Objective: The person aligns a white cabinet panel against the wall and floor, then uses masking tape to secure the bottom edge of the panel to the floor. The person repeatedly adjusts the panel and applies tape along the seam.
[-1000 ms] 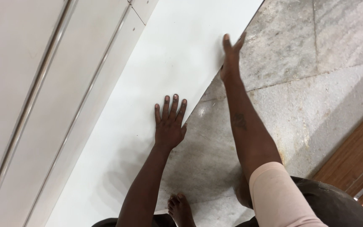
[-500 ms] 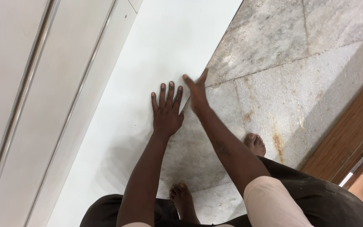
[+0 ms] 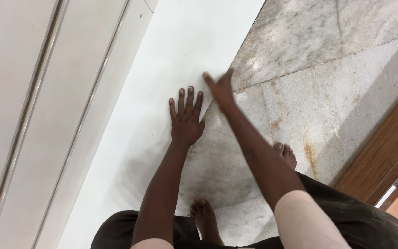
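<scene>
White board [image 3: 180, 50] lies flat on the floor, running away from the person along the foot of a pale panelled wall [image 3: 38, 106], its right edge slanting across grey marble tiles [image 3: 328, 87]. The left hand [image 3: 186, 121] rests palm down on the board close to that edge, fingers spread and straight, gripping nothing. The right hand [image 3: 220, 87] sits just ahead and to the right of it, right at the board's edge, thumb stretched out over the white surface and fingers pointing away; whether it presses down or hooks the edge I cannot tell, and it holds nothing that shows. The two hands are near each other but apart. Behind them the person's bare feet stand on the marble, the left foot [image 3: 204, 219] under the left arm, the right foot [image 3: 285, 154] beside the right forearm. Rust-coloured stains mark the tiles, and a brown wooden strip [image 3: 383, 157] borders the floor at the far right.
</scene>
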